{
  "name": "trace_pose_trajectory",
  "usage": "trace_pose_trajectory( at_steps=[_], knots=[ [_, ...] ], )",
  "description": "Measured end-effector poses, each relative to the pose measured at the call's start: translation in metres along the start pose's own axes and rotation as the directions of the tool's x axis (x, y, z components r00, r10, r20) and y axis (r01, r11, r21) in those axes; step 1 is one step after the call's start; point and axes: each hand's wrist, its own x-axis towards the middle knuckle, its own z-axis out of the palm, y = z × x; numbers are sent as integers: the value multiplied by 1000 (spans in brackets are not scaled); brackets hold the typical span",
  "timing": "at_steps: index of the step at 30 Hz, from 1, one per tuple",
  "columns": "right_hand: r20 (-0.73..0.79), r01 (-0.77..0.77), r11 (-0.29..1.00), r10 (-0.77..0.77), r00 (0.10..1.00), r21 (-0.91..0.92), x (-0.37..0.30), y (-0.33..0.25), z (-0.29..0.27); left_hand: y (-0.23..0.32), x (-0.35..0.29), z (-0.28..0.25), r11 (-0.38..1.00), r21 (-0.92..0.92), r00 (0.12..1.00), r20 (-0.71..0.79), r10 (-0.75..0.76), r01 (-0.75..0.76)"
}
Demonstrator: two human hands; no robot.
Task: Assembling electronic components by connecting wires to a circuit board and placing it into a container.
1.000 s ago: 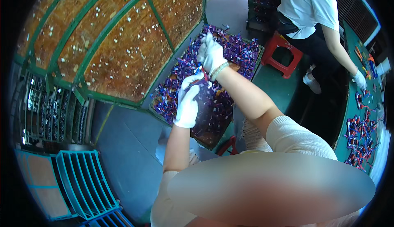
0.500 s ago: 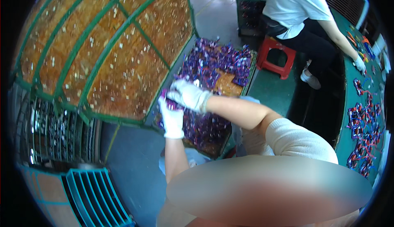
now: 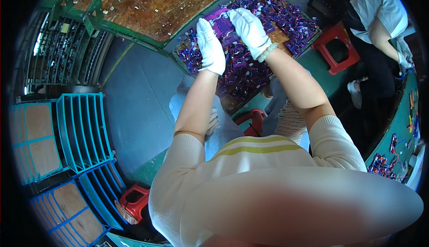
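Observation:
A purple circuit board is held up between my two white-gloved hands, its broad face toward me. My left hand grips the board's left edge, fingers held together. Closed round the opposite edge is my right hand, with a beaded bracelet at its wrist. Beneath them, many similar purple boards with red and blue wires lie heaped on a low wooden platform.
A green-framed wooden panel stands beyond my left hand. Racks of boards and a turquoise slatted rack are at the left. To the right, a co-worker bends near a red stool and a green bench.
The whole view has shifted, so the panel sits higher and more of my body shows. My hands have drawn apart across the purple board, whose face is now plainer to see.

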Motion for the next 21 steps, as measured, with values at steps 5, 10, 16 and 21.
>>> trace_pose_trajectory(
  at_steps=[5, 10, 16, 21],
  knots=[
    [472, 41, -577, -623, 624, -816, 1, 16, -8, 0, 8, -1, 776, -566, 945, 308, -114, 278],
    [671, 158, -745, -460, 582, -648, 0, 6, -13, -4, 15, -5, 659, -629, 886, 444, -132, 414],
    [615, -106, -807, -520, 594, -581, 3, 7, -21, 4, 14, -8, 789, -513, 936, 269, -226, 338],
    [720, -85, -880, -435, 541, -468, 7, 12, -29, 1, 13, -11, 809, -509, 944, 290, -159, 293]
  ],
)
